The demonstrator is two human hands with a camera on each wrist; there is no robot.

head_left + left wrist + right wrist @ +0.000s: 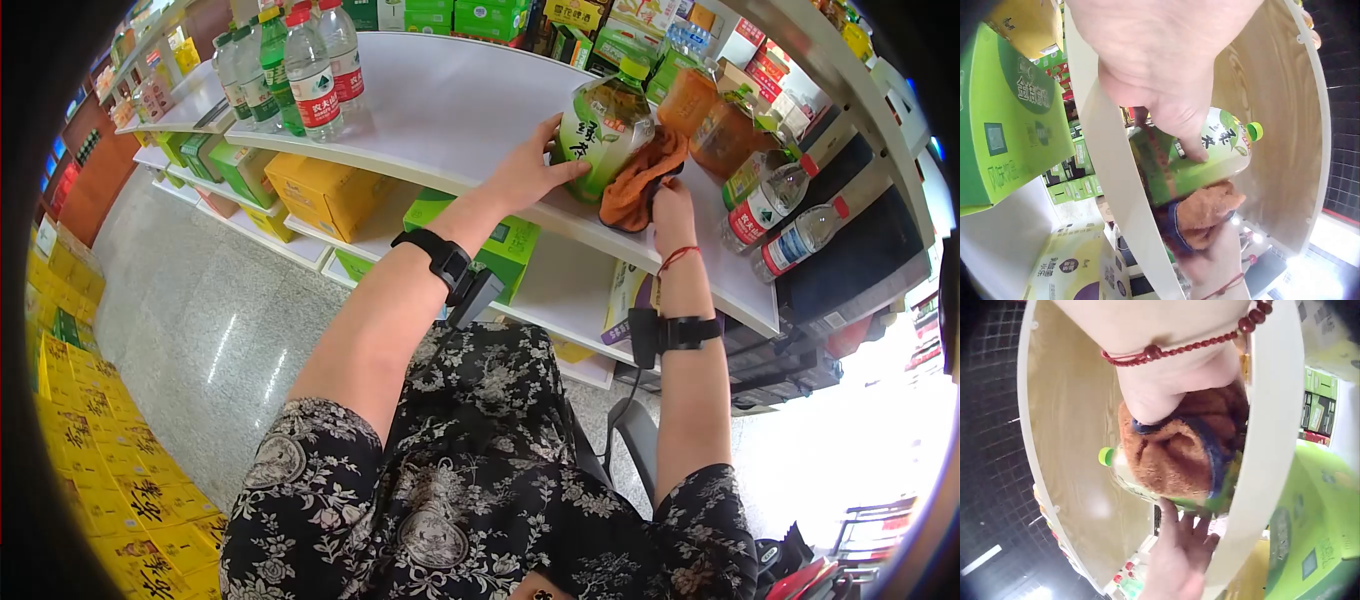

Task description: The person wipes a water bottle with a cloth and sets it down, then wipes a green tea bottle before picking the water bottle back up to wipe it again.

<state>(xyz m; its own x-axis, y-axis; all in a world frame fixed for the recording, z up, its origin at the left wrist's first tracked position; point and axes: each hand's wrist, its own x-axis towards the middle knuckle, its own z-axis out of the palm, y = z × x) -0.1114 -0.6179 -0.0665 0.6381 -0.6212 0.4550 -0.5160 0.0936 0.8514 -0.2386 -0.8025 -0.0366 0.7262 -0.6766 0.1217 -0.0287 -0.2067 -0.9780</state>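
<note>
A large green tea bottle (597, 135) with a light-green cap stands near the front edge of the white shelf, tilted in the head view. My left hand (530, 172) grips its side, the thumb across the label and the fingers round the far side. In my right hand (673, 212) is a bunched orange-brown cloth (640, 188) with a dark blue edge, held against the bottle's other side. The right wrist view shows the cloth (1172, 456) covering much of the bottle, and the right fingers are partly hidden by its folds.
Water bottles (315, 85) cluster at the shelf's left. Amber drink bottles (690, 100) and red-capped water bottles (768, 205) stand close on the right. Below, a lower shelf holds a yellow carton (320, 195) and a green carton (510, 255). Yellow boxes (120, 470) are stacked at lower left.
</note>
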